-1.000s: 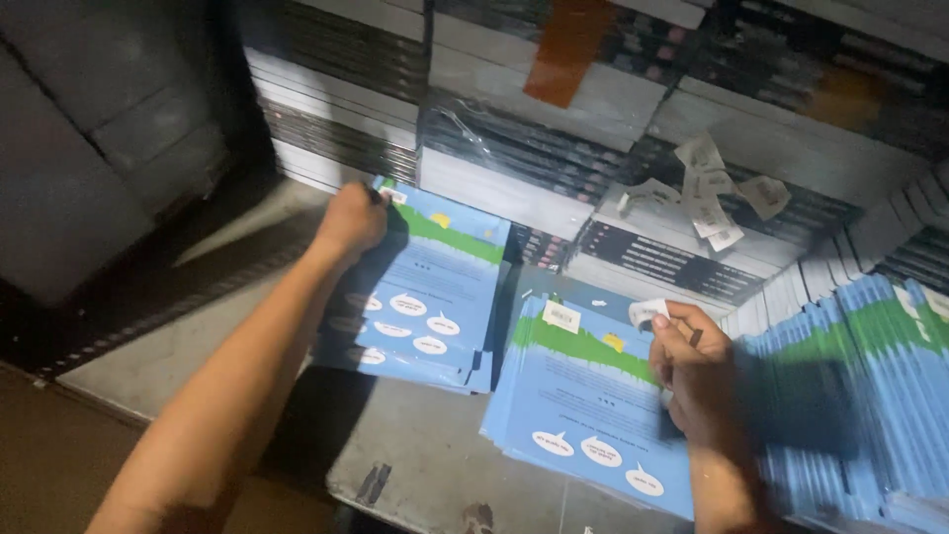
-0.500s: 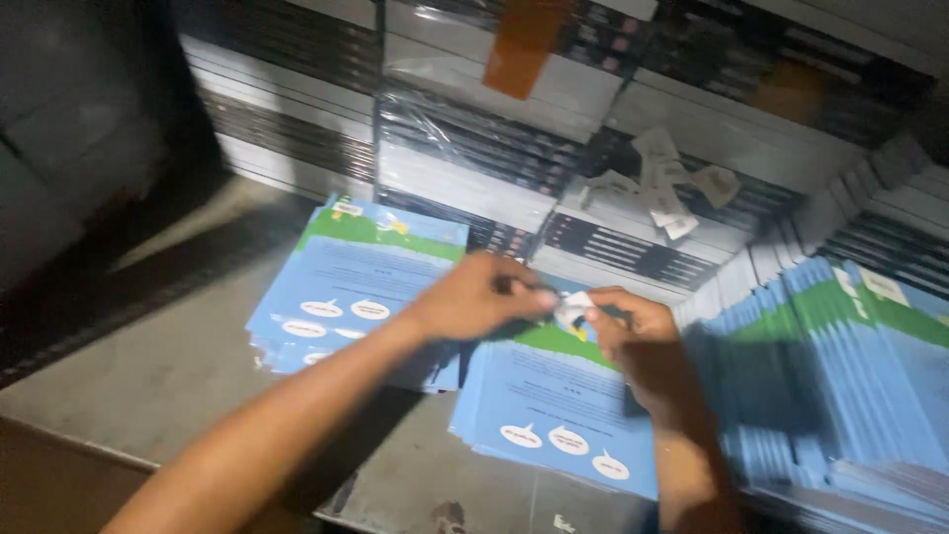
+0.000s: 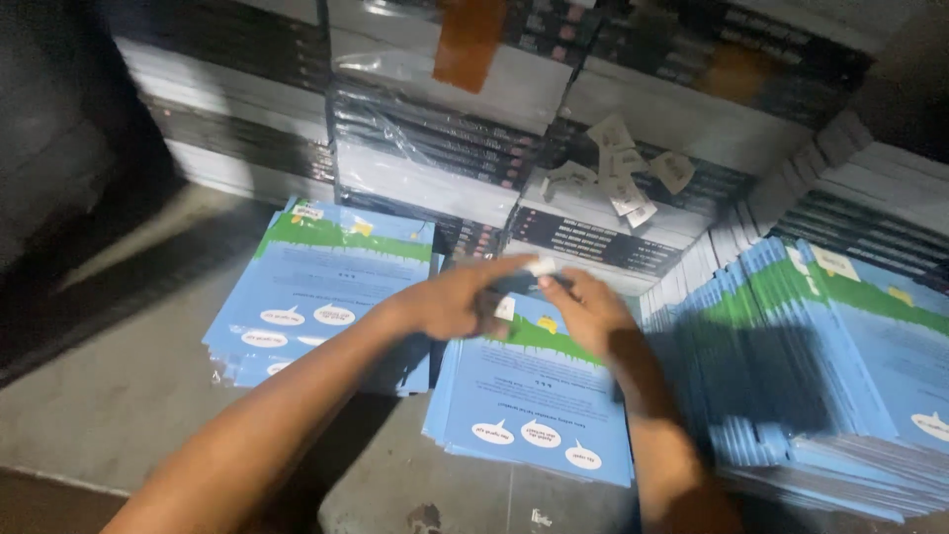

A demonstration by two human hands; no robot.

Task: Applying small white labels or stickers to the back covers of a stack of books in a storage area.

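My left hand (image 3: 457,299) and my right hand (image 3: 583,311) meet above the middle stack of blue and green booklets (image 3: 539,405). Between the fingertips of both hands sits a small white sticker (image 3: 542,266), pinched from both sides. Another small white piece shows by my left thumb. To the left lies a second stack of the same booklets (image 3: 321,287), face up on the grey surface. On the right a large slanted pile of blue booklets (image 3: 840,346) leans against the dark stacks.
Wrapped bundles of dark-covered books (image 3: 435,148) are stacked along the back. Loose peeled paper tags (image 3: 623,173) lie on top of one bundle. An orange tape strip (image 3: 467,40) hangs from a wrapped bundle. The grey concrete ledge (image 3: 119,396) drops off at the near edge.
My left hand left the far corner of the left stack and came across to my right hand; both now pinch the small white sticker over the middle stack.
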